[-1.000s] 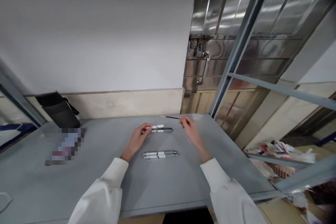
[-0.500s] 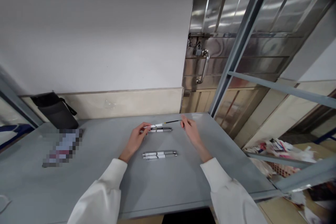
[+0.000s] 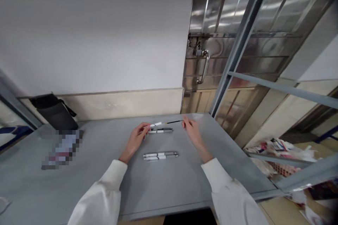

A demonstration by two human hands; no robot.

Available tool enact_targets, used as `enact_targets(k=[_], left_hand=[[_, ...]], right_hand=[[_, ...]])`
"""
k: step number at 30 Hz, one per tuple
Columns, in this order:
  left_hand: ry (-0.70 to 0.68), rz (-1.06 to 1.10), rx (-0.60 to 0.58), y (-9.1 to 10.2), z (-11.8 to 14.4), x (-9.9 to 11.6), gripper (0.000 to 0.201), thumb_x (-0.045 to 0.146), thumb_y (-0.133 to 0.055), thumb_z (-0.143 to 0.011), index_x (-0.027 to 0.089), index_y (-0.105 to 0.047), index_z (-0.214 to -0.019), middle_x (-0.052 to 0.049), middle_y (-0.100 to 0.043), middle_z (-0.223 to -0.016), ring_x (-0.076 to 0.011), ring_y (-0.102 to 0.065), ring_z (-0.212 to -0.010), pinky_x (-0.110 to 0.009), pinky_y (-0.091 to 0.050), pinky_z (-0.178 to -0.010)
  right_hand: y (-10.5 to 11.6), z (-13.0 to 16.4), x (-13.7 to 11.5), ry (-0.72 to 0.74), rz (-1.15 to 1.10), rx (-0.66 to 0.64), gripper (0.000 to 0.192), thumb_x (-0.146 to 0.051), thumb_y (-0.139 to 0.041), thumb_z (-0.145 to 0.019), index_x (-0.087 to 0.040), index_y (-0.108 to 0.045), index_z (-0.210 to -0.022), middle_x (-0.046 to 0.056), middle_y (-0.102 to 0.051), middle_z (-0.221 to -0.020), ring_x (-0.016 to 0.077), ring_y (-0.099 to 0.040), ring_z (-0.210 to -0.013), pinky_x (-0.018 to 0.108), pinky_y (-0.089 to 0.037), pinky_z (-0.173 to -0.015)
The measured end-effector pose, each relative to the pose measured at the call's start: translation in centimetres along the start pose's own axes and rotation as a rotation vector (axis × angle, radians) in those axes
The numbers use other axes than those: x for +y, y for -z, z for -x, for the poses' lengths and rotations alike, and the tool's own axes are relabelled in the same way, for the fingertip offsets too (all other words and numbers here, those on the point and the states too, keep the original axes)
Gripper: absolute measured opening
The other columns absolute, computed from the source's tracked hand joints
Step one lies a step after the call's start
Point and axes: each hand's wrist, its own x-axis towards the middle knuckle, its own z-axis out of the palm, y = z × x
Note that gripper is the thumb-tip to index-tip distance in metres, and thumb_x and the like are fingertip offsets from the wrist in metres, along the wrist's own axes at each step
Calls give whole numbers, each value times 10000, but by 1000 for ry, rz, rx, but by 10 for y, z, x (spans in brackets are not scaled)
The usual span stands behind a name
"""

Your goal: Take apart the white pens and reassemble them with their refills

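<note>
At the far middle of the flat grey metal table (image 3: 163, 186), both hands work on one pen, raised just above the surface. The left hand (image 3: 136, 139) pinches the white plastic pen barrel (image 3: 155, 124) between thumb and fingertips; the right hand (image 3: 192, 132) pinches the far end of the thin black ink refill (image 3: 173, 122), the remaining fingers curled loosely. The refill's near end meets the mouth of the barrel, and most of its length shows outside; how deep it sits cannot be told. Judged from this, the insertion is only begun: the refill is not yet seated in the barrel, and no cap or tip piece can be made out on this pen. Just beneath the hands lies a white-and-silver pen (image 3: 161, 130) flat on the table, and nearer the person lies a pair of white-and-silver pens (image 3: 160, 155) side by side, touching; these three appear whole, so the held pen seems the last unfinished. A black pouch (image 3: 54, 112) leans against the wall at far left, well apart, beside a blurred flat object (image 3: 62, 147).
</note>
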Motion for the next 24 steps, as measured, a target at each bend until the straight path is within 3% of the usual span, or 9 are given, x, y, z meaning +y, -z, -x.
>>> enact_targets(k=[18, 24], left_hand=[[5, 25, -38, -3, 1, 4, 358, 498, -533, -902, 181, -658, -1012, -24, -609, -824, -144, -517, -675, -220, -422, -565], [21, 8, -39, -5, 1, 5, 369, 518, -584, -860, 194, -676, -1013, -27, -650, -844, -149, -536, -678, -224, -416, -560]], right_hand=[[0, 4, -9, 32, 30, 5, 610, -651, -367, -915, -213, -440, -496, -22, -379, -466, 142, -375, -478, 298, -268, -516], [-10, 14, -22, 250, 90, -116, 450, -543, -472, -913, -213, -604, -636, 1, -546, -634, 153, -468, -589, 281, -356, -599]])
